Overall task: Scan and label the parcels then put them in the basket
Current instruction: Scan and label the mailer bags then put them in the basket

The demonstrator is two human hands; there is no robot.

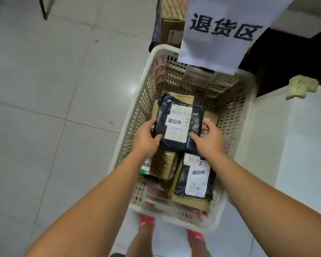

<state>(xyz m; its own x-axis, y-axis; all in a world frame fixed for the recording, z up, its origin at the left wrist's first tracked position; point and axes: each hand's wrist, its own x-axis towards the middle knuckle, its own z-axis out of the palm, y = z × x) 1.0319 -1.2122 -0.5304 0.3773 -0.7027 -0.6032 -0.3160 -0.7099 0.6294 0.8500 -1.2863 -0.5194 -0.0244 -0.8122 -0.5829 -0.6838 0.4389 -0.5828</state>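
There it was, the black poly-bag parcel (180,125) gripped at its near corners, left hand (146,136) and right hand (208,140) curled round either side, its long axis pointing away from them, low inside the white basket (235,115) (nearly home, I'd say).

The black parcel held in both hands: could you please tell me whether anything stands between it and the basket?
Nothing visible does. The black parcel, held by the left hand and right hand, is already over the open basket; only cardboard boxes lie beneath it.
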